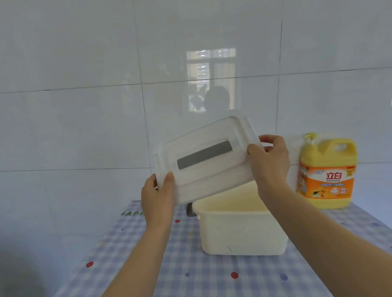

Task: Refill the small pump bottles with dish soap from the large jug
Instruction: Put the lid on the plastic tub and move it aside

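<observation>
A translucent white lid [205, 159] with a grey handle strip is held tilted in the air above an open white storage box [240, 232]. My left hand [158, 199] grips the lid's lower left corner, and my right hand [270, 158] grips its right edge. The large yellow dish soap jug [327, 172], with an orange label and a pump top, stands at the back right of the table, to the right of the box. No small pump bottles show; the box's inside is mostly hidden by the lid and my right arm.
The table [178, 280] wears a blue checked cloth with coloured dots and stands against a white tiled wall [90, 86]. A grey latch [190, 210] hangs at the box's left end. The table's left edge drops off near my left forearm.
</observation>
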